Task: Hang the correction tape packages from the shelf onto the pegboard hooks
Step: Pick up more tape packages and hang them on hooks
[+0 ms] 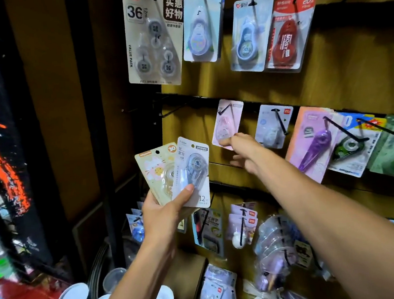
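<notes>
— Holding two correction tape packages fanned at centre left of the frame, your left hand (166, 205) grips them with the thumb pressed on the grey-white package (191, 173); the cream cat-print package (156, 170) sits behind it.

— And your right hand (244, 153)?

— It reaches to mid-frame and touches the lower edge of the pink package (228, 122), which hangs on a black hook (224, 110) on the pegboard (342, 84). You pinch that edge, as far as can be seen; the fingertips are partly hidden. More packages lie at lower centre (217, 288).

Dim warm light, blurred warped edges
</notes>
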### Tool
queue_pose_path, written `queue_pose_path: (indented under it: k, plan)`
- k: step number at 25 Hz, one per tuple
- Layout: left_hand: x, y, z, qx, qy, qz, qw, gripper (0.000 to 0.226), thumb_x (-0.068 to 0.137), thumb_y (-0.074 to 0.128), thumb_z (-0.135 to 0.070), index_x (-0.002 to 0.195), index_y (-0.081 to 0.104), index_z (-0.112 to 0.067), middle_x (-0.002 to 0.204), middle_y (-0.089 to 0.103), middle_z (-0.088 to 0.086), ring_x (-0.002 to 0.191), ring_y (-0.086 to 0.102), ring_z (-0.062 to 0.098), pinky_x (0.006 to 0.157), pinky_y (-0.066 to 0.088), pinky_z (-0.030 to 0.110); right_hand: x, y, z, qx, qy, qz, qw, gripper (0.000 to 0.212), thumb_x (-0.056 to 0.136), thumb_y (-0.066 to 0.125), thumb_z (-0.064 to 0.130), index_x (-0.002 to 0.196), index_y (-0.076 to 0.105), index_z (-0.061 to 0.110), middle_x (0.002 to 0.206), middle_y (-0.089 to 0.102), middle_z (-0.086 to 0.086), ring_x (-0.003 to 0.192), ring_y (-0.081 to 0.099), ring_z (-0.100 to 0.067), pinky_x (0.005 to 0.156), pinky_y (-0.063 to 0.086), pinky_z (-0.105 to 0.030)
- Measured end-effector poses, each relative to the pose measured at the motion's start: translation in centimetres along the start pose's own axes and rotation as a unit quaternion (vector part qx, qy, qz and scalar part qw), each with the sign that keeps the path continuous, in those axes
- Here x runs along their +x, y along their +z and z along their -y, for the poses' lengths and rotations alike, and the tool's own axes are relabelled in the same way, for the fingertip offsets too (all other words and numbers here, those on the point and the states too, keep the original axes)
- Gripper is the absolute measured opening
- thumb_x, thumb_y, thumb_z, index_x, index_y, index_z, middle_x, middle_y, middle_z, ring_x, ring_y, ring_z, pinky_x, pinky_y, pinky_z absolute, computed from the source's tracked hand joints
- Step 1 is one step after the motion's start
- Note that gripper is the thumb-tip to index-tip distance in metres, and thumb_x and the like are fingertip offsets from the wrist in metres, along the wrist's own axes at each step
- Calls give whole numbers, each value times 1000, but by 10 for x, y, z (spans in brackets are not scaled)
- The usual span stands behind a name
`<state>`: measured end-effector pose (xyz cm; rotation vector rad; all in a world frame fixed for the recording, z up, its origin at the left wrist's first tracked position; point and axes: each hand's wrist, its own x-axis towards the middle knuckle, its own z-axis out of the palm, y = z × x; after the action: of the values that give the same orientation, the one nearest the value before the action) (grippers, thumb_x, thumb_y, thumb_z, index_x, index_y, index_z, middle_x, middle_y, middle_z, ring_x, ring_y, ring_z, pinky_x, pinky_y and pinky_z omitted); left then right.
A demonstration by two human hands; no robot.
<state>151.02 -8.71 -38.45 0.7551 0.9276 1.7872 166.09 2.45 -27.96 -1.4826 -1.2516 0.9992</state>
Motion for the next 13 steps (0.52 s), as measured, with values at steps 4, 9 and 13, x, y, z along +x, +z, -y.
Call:
queue_pose_path:
  k: [4,9,13]
  plan:
    - [-9,6,-1,-12,-6,11,1000,40,75,78,-5,111,65,-17,107,75,1,99,72,24,84,58,43,-50,-8,-33,100,45,133,985,38,93,60,39,122,58,14,124,61,-11,101,61,-30,91,52,-47]
    - [-49,25,-3,-3,-48,71,996,31,79,73,-2,106,66,-16,102,76,5,89,73,23,75,61,37,-127,-38,-71,116,10,145,983,15,86,68,10,99,61,13,88,70,-7,74,65,-18,61,54,-32]
    - [-90,59,-1,19,-88,141,986,26,82,70,-7,107,67,-14,98,77,5,84,74,23,75,60,39,-157,-88,-80,116,4,44,992,11,86,66,3,92,61,11,82,69,-9,67,62,-17,52,46,-25]
